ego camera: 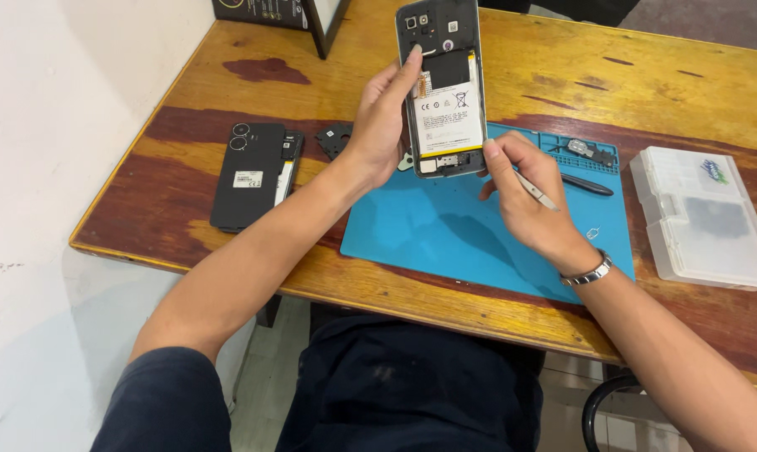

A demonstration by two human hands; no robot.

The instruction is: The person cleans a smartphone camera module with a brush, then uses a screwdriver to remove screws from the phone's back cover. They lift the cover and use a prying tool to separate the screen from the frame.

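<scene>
Left hand (382, 125) grips the opened phone (443, 88) upright, battery facing the viewer for access; right hand (520, 188) closes on tweezers (536, 191) at its lower edge, above the blue mat (445, 243) on the table (562, 75).

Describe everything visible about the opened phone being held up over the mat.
The opened phone is held upright above the blue mat, back cover off and insides facing the camera. A grey frame surrounds a white-labelled battery with a yellow strip along its lower edge, a dark board with camera modules on top, and small parts at the bottom. The left hand grips its left edge, a fingertip up the side. The right hand, holding a thin metal tool, touches its lower right corner.
</scene>
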